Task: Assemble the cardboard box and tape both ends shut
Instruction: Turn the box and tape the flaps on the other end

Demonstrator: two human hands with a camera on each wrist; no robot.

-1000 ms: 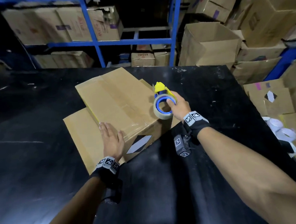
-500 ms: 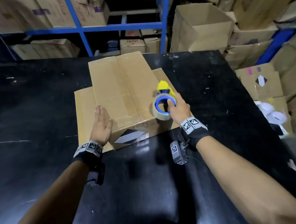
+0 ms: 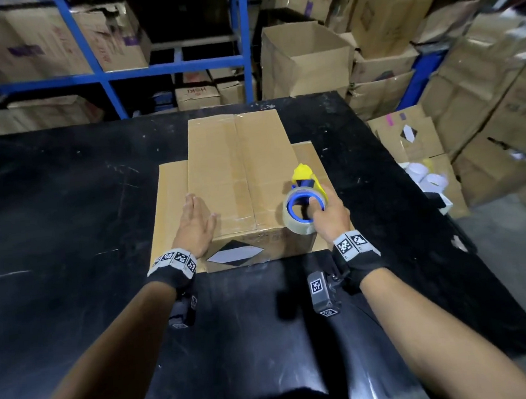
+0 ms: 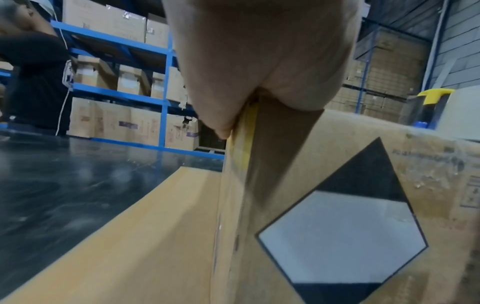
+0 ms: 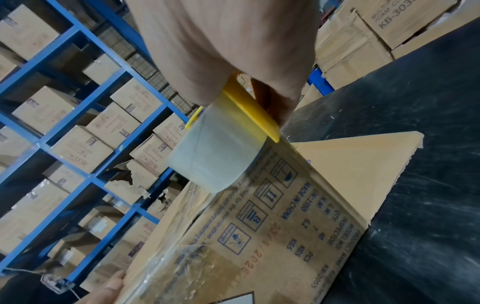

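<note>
Since the earlier frames the brown cardboard box (image 3: 238,182) has swung round on the black table (image 3: 68,197): a second ago it lay skewed with its long sides running diagonally, and now I see it squared up, its long axis pointing straight away from me and its near end face, with the black-and-white diamond label (image 3: 235,253), turned toward me. The box sits at the middle of the table with a lower flap spread flat on each side of it, and clear tape runs along the centre seam of its top. My left hand (image 3: 195,226) has shifted from lying on top of the box near its corner to standing flat against the box's left side at the near corner, fingers straight and together, thumb over the top edge; the left wrist view shows the palm (image 4: 259,61) pressed on that vertical edge. My right hand (image 3: 328,216) still grips the yellow-and-blue tape dispenser (image 3: 305,190), fingers hooked into the blue core of its clear tape roll (image 3: 294,219), and it has stayed at the box's near right top corner while the box turned under it. In the right wrist view the roll (image 5: 215,156) touches the top edge of the printed end face. Beyond the table stand blue metal shelves (image 3: 97,77) and stacks of brown cartons (image 3: 480,69), and the left wrist view catches a person in a black top (image 4: 36,82) at the far left.
</note>
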